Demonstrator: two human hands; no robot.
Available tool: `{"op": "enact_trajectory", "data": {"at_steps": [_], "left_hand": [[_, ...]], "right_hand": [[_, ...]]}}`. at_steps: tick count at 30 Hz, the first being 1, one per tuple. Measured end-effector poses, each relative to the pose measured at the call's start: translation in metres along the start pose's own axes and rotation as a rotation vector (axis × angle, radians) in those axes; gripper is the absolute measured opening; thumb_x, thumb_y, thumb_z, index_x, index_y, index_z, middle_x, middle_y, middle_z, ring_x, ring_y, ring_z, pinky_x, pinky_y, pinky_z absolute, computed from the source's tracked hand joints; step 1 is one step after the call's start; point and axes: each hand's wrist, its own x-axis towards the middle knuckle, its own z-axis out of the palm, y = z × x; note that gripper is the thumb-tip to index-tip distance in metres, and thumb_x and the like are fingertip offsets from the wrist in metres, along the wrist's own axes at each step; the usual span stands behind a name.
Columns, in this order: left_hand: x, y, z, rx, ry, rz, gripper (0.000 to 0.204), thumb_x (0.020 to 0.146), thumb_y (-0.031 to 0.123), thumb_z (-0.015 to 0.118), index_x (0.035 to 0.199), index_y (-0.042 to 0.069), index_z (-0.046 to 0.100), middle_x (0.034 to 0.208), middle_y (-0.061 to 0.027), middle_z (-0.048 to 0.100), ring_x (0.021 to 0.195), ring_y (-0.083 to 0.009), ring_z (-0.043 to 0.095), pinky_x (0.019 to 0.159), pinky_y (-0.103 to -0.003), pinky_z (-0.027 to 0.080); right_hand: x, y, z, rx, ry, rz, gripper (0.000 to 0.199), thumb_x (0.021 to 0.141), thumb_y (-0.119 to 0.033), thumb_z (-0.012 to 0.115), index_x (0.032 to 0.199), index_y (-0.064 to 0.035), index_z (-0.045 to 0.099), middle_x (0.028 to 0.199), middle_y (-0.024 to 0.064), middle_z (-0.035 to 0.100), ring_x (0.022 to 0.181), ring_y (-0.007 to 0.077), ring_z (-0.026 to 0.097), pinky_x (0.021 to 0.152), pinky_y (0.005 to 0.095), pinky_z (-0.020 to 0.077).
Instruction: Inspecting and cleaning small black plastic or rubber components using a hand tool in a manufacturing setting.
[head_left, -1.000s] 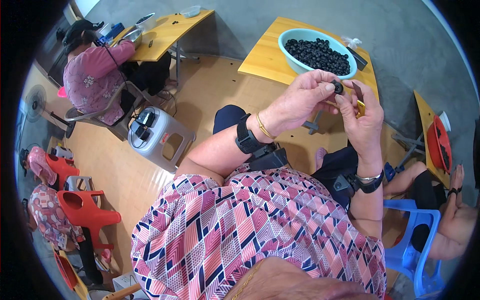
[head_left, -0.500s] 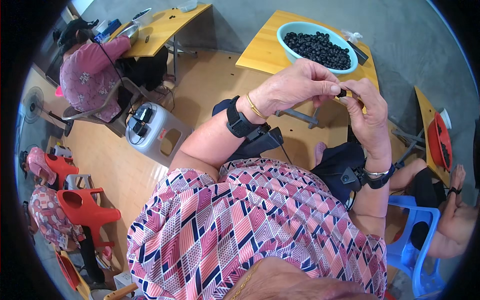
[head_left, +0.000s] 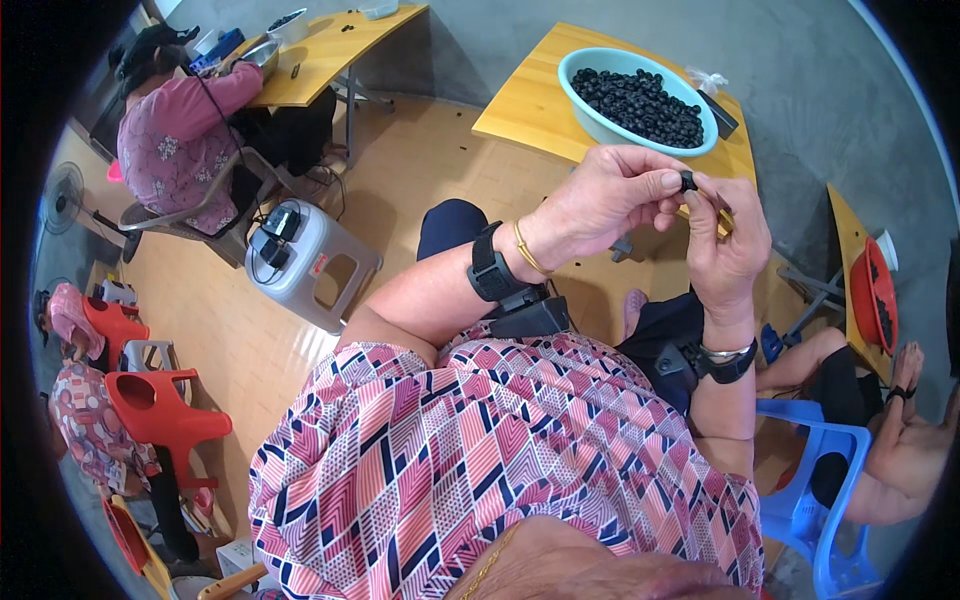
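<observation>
A small black piece [head_left: 688, 181], round and glossy, is pinched between the thumb and fingers of my left hand [head_left: 630, 195]. My right hand [head_left: 730, 235] is closed against its other side, thumb and forefinger touching it. Something thin and dark [head_left: 724, 204] shows between my right fingers; its kind cannot be made out. Beyond my hands stands a light blue basin [head_left: 590, 122] holding a heap of similar black pieces [head_left: 645, 105]. Both my wrists carry black straps with small devices.
The basin is on a yellow wooden table [head_left: 530, 100], beside a dark box [head_left: 718, 115] and a clear plastic bag [head_left: 707, 78]. A grey stool [head_left: 325, 255] stands left, a blue chair [head_left: 835, 480] right. Other people sit around, one near a red basin [head_left: 862, 290].
Both hands have come slightly down and nearer to me, still together at the small black piece. The view has shifted a little.
</observation>
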Motion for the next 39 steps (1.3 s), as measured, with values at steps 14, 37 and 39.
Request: {"op": "enact_trajectory", "data": {"at_steps": [14, 37, 39], "left_hand": [[-0.002, 0.010, 0.004, 0.361, -0.006, 0.090, 0.017, 0.083, 0.008, 0.055, 0.095, -0.003, 0.059, 0.073, -0.0052, 0.058, 0.060, -0.0102, 0.055, 0.054, -0.021, 0.046], [-0.006, -0.016, 0.003, -0.132, -0.001, -0.022, 0.021, 0.085, 0.021, 0.054, 0.097, 0.004, 0.057, 0.077, -0.0001, 0.055, 0.064, -0.0085, 0.049, 0.061, -0.024, 0.045], [-0.006, -0.014, 0.002, -0.122, -0.012, -0.014, 0.021, 0.085, 0.020, 0.054, 0.097, 0.004, 0.057, 0.077, -0.0004, 0.055, 0.064, -0.0085, 0.049, 0.061, -0.024, 0.045]], "right_hand": [[-0.003, -0.002, -0.004, 0.029, -0.025, -0.011, 0.016, 0.074, 0.001, 0.060, 0.089, -0.0032, 0.055, 0.077, 0.0078, 0.055, 0.063, 0.0174, 0.053, 0.055, 0.0256, 0.0427], [-0.012, 0.000, 0.012, 0.001, 0.101, -0.050, 0.019, 0.073, 0.003, 0.061, 0.090, -0.0028, 0.055, 0.076, 0.0101, 0.056, 0.063, 0.0210, 0.056, 0.053, 0.0280, 0.0450], [-0.012, 0.001, 0.012, -0.020, 0.094, -0.080, 0.020, 0.073, 0.004, 0.061, 0.091, -0.0032, 0.054, 0.076, 0.0102, 0.056, 0.063, 0.0211, 0.056, 0.053, 0.0280, 0.0451]]}}
